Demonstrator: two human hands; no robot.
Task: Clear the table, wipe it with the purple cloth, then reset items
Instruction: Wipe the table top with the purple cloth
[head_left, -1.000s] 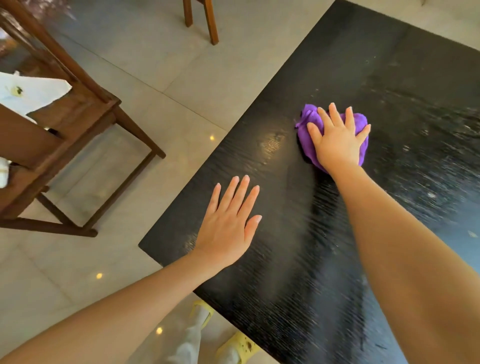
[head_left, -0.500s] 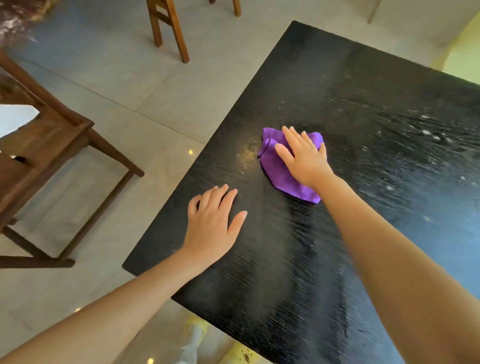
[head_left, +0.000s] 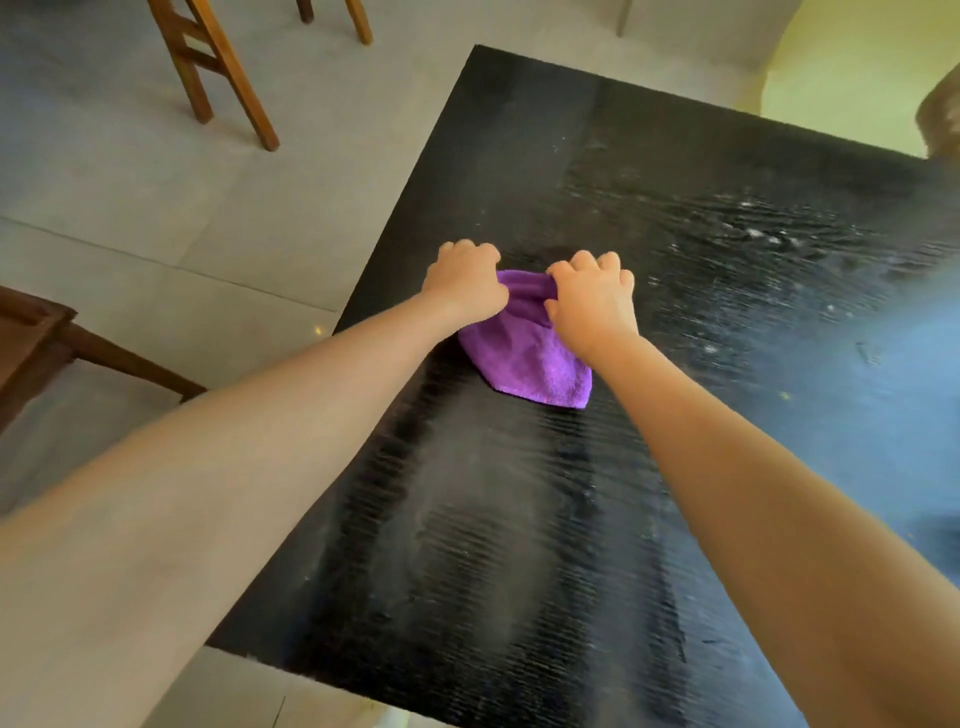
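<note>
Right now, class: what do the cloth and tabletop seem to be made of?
Purple cloth: probably microfibre or terry; a fuzzy, matte nap that bunches softly. Table: likely black-stained wood or veneer; ridged grain shows, with a slight sheen.

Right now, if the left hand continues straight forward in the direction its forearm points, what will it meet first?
Nothing stands in that line, it seems. The left hand grips the purple cloth near the table's left edge. Ahead lies only bare tabletop to the far edge, though depth is hard to judge.

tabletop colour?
Black, with a streaky wood-grain texture; the table shows in the head view, the only one.
</note>
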